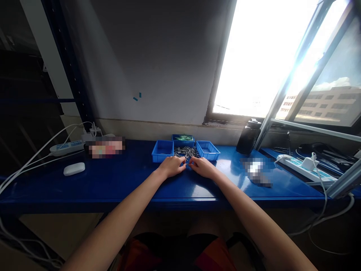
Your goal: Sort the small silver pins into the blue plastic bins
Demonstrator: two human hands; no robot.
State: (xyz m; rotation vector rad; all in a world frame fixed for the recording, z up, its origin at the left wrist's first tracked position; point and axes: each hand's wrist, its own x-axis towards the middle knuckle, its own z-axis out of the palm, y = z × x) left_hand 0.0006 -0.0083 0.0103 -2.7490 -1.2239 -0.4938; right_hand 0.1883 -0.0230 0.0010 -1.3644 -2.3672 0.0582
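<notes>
My left hand (173,167) and my right hand (203,167) meet just above the front of the table, almost touching. Thumb and fingers are pinched together on both, with a thin, small piece seeming to span the gap; it is too small to name. Right behind the fingertips lies a pile of small dark metal pieces (186,151), thin and shiny like screws. A blue bin (163,158) stands left of the pile, and another blue bin (211,154) stands to its right. At the back, a third blue bin (183,143) holds something green in clear wrapping.
The blue table (135,184) runs along a wall under a bright window. A black bottle (248,137) stands back right, near a metal frame. Power strips (306,169) with white cables lie at both sides. A white case (74,169) sits at left; two items are blurred out.
</notes>
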